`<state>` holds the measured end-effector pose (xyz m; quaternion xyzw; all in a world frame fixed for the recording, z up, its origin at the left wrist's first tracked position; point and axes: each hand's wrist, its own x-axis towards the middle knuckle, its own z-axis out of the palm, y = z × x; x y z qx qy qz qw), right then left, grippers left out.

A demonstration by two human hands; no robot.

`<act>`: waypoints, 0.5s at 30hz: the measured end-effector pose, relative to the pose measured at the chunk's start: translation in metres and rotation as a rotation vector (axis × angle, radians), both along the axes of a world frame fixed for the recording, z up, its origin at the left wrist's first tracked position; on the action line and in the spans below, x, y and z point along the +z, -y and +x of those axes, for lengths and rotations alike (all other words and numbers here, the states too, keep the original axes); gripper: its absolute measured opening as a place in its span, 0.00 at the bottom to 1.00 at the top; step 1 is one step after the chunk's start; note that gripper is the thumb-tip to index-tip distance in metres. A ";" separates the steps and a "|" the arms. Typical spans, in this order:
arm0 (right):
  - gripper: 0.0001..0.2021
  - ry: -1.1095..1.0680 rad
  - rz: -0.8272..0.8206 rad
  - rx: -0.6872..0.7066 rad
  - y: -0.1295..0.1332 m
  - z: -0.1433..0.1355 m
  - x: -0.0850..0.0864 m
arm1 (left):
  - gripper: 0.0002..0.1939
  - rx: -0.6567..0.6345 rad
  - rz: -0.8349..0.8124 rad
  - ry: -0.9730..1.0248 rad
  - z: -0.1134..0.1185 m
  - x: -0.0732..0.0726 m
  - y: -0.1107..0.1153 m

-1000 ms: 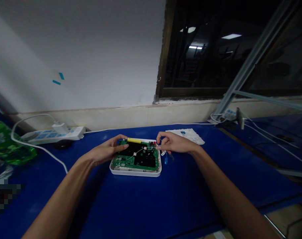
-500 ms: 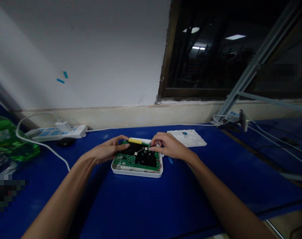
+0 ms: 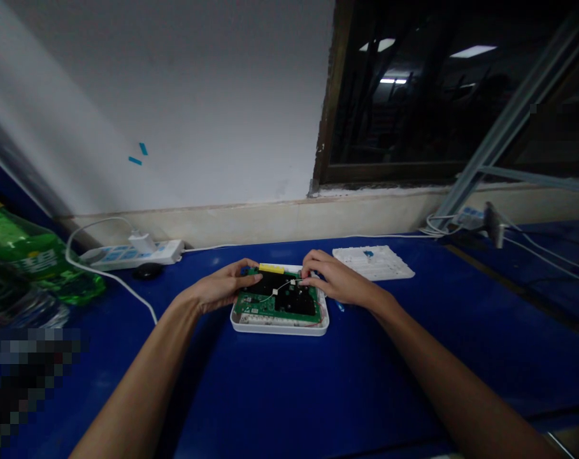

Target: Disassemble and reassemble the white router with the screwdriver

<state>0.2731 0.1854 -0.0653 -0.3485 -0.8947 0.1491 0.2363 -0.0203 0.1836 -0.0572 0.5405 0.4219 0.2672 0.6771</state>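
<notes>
A green circuit board (image 3: 265, 306) with black plates lies in a shallow white plastic casing (image 3: 279, 329). A yellow strip (image 3: 271, 269) runs along its far edge, and a thin white wire (image 3: 265, 299) crosses the plates. My left hand (image 3: 221, 284) grips the board's left side, thumb on top and fingers curled round the far left edge. At the far right corner, the curled fingers and thumb of my right hand (image 3: 334, 278) close on the board's edge. The right fingertips are partly hidden. Part of the casing floor shows along the near side of the board.
A white plastic cover (image 3: 389, 264) lies behind my right hand, and a small blue piece (image 3: 340, 306) rests beside the casing. On the left are a power strip (image 3: 165, 254) with a plugged-in charger (image 3: 142, 242), a black mouse (image 3: 148, 271) and green bottles (image 3: 45, 255).
The view has turned a little left, so everything sits further right. The board's near edge has shifted back from the casing's front wall, showing more casing floor. Both hands keep their hold.
</notes>
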 end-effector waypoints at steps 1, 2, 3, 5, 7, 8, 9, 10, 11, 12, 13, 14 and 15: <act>0.04 0.006 0.006 0.012 -0.001 0.000 -0.001 | 0.22 0.006 -0.012 0.006 0.000 -0.001 0.000; 0.04 0.011 0.011 0.022 -0.001 0.000 -0.001 | 0.23 0.012 -0.032 0.015 0.000 -0.001 0.000; 0.03 0.015 0.016 0.027 -0.001 -0.001 -0.001 | 0.23 0.017 -0.043 0.016 0.001 -0.001 0.000; 0.03 0.021 0.034 0.030 -0.001 -0.002 -0.001 | 0.23 0.023 -0.017 -0.030 0.001 0.000 0.000; 0.03 0.031 0.053 0.033 0.000 -0.002 -0.001 | 0.23 0.024 0.068 -0.152 0.000 0.003 0.001; 0.03 0.036 0.058 0.035 0.001 -0.003 0.000 | 0.24 0.015 0.115 -0.224 -0.001 0.005 0.001; 0.03 0.041 0.060 0.036 0.001 -0.003 0.000 | 0.25 -0.003 0.158 -0.292 -0.002 0.007 0.002; 0.03 0.045 0.062 0.034 0.001 -0.003 0.000 | 0.27 -0.028 0.194 -0.350 -0.004 0.009 0.002; 0.03 0.048 0.063 0.029 0.002 -0.003 0.000 | 0.29 -0.052 0.223 -0.398 -0.006 0.011 0.002; 0.03 0.051 0.066 0.023 0.002 -0.003 0.000 | 0.30 -0.069 0.254 -0.439 -0.008 0.014 0.001; 0.03 0.056 0.070 0.017 0.002 -0.004 0.000 | 0.30 -0.071 0.295 -0.479 -0.011 0.016 0.001; 0.03 0.060 0.075 0.010 0.002 -0.004 0.000 | 0.30 -0.053 0.347 -0.521 -0.013 0.017 0.000; 0.03 0.066 0.081 0.004 0.002 -0.004 0.000 | 0.28 -0.013 0.415 -0.564 -0.015 0.018 -0.002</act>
